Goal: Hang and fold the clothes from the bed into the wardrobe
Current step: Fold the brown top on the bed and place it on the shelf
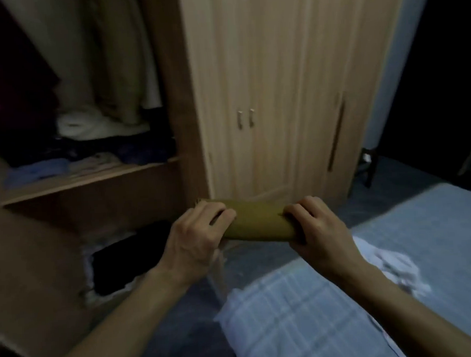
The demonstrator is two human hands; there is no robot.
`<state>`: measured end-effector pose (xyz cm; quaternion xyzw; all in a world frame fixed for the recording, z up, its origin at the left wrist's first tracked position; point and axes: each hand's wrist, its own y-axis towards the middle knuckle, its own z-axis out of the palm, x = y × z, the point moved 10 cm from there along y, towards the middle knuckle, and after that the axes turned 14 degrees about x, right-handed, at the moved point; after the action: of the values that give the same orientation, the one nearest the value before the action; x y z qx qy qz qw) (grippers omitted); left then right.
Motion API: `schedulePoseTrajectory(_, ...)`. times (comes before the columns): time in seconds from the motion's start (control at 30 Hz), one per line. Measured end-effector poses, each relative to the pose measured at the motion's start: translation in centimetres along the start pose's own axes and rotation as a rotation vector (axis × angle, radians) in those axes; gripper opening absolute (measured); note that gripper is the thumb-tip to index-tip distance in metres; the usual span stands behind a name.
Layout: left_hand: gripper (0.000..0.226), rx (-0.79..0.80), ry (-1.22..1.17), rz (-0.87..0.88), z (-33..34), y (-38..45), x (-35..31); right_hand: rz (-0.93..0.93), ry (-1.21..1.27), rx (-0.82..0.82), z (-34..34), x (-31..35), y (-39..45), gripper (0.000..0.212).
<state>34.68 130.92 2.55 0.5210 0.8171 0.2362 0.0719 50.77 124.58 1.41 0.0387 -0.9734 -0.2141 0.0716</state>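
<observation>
Gripping each end, left hand (198,236) and right hand (317,227) fingers curled around tightly rolled olive-yellow garment (258,222)

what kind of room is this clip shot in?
Most likely a bedroom. A bed with a light blue cover sits at right, an open wardrobe with hanging and folded clothes at left, and both hands hold a rolled olive garment.

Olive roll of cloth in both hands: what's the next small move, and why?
Probably carry the olive roll left and up onto the open wardrobe shelf. The left hand and right hand grip its ends, it looks fully rolled, and folded clothes already lie on that shelf.
</observation>
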Motion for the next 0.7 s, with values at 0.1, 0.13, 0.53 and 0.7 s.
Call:
schedulePoseTrajectory(0.1, 0.063, 0.007, 0.065, -0.112, -2.6, -4.2, 6.3, -0.127, -0.006, -0.007, 1.5, 6.1, 5.7, 0.042)
schedulePoseTrajectory(0.13, 0.064, 0.002, 0.083, -0.147, -3.5, -5.7, 8.3, -0.167, -0.013, -0.007, 2.1, 8.3, 7.5, 0.042)
schedulePoseTrajectory(0.53, 0.057, -0.056, 0.212, -0.347, -9.7, -22.9, 29.6, -0.458, -0.030, 0.075, 11.8, 31.8, 23.1, 0.058)
schedulePoseTrajectory(0.7, 0.040, -0.038, 0.231, -0.389, -10.0, -25.8, 34.6, -0.513, -0.020, 0.090, 14.2, 36.3, 27.1, 0.057)
